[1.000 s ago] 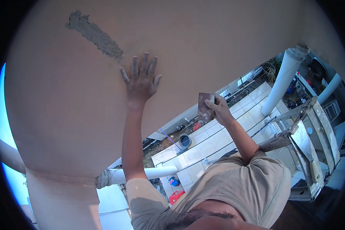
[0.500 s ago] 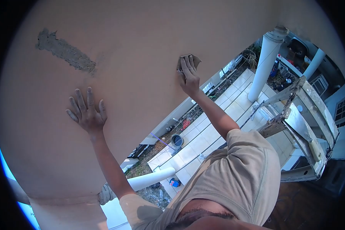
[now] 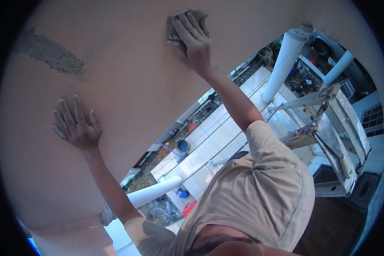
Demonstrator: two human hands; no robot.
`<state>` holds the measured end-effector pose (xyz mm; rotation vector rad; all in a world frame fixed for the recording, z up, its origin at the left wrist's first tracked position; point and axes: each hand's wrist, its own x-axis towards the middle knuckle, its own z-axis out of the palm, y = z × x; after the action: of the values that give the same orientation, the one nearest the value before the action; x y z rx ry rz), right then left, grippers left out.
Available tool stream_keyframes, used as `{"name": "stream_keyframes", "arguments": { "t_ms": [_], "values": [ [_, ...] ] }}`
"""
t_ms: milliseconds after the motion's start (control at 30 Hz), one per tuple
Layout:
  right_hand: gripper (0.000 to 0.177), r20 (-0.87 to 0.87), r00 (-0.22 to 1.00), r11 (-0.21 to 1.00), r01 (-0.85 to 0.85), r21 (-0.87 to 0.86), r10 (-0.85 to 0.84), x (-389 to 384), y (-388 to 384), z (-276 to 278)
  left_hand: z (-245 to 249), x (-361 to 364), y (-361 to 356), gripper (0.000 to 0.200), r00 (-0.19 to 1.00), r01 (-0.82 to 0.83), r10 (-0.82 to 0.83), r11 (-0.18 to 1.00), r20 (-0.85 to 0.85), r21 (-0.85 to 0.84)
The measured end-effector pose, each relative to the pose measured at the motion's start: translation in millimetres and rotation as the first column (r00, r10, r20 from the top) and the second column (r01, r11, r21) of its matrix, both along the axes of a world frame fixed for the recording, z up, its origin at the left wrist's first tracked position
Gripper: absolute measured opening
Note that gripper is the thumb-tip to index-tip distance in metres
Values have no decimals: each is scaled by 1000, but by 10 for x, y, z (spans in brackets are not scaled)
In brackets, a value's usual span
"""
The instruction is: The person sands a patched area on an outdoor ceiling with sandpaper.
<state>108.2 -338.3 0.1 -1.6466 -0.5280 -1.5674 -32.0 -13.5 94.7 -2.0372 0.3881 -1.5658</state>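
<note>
A broad, smooth, tan plastered surface (image 3: 128, 81) fills the upper left of the view. Flat against it, beneath the sheet's edges curling up around my fingers, my right hand (image 3: 193, 40) presses a piece of sandpaper (image 3: 204, 23). Fingers spread, my left hand (image 3: 79, 128) rests on the same surface with nothing in it. Above the left hand lies a rough grey patch of plaster (image 3: 55, 54). My right palm and the underside of the sandpaper are hidden.
A worn, splattered ladder (image 3: 345, 128) stands at the right, near a white column (image 3: 281, 64). Far below are a tiled floor (image 3: 226, 132), a dark bucket (image 3: 182, 146), a blue object (image 3: 182, 193) and a red object (image 3: 189, 208). Another white column (image 3: 158, 191) shows at lower left.
My right hand has slid the sandpaper up and to the left across the surface. The view has shifted, so the grey patch and my left hand appear farther left.
</note>
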Motion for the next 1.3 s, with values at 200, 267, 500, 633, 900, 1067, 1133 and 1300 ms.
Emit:
{"name": "stream_keyframes", "arguments": {
  "t_ms": [200, 267, 500, 633, 900, 1067, 1133, 1300],
  "values": [
    [35, -46, 991, 990, 125, 60, -123, -145, 466, -921, 1, 46, -15, 50, 999, 18, -17, 1000, 48, -14],
    [34, -81, 990, 991, 111, -80, -117, -248, 491, -1283, -8, 31, 20, 49, 999, 12, -11, 1000, 37, -9],
    [35, -35, 992, 984, 126, 128, -122, 52, 109, -180, 10, 44, 7, 49, 998, 18, -18, 1000, 56, -8],
    [35, -33, 997, 995, 71, 74, -69, -121, 361, -786, -20, 54, 24, 49, 998, 15, -13, 999, 57, -34],
    [39, -491, 856, 969, -47, 244, 165, 12, -76, 535, -84, 12, 68, 51, 999, 19, -17, 999, 44, -43],
    [36, -68, 993, 988, -103, -119, 95, -422, 893, -1465, -55, 24, 90, 51, 998, 27, -26, 999, 65, -18],
    [36, -39, 997, 998, -65, -21, 64, -237, 593, -925, -34, 48, 88, 51, 997, 34, -33, 999, 69, -6],
    [39, -63, 991, 902, -78, 425, 116, 111, 342, -146, -66, 18, 73, 52, 998, 8, -6, 1000, 67, -26]
  ]
}}
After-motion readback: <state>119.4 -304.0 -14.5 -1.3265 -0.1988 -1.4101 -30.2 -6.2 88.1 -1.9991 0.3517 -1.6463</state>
